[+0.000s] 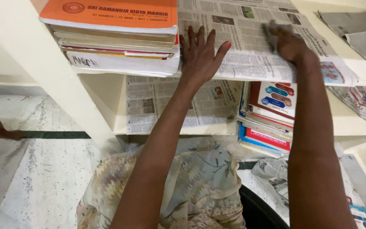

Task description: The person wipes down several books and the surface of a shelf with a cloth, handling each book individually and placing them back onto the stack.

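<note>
**On the upper shelf: two hands on a newspaper liner**

On the cream shelf (361, 78), the left hand (200, 53) lies flat, fingers spread, pinning the newspaper sheet (250, 38) just beside a stack of books (115, 38), apparently to stop it sliding. The right hand (286, 42) is curled around a blurred grey wad, perhaps a cloth (271, 32), pressed onto the paper. More books (267, 114) fill the shelf below.

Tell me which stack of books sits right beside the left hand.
The upper-shelf stack topped by an orange book; the left hand lies flat on newspaper next to it. The other stack sits one shelf lower.
</note>
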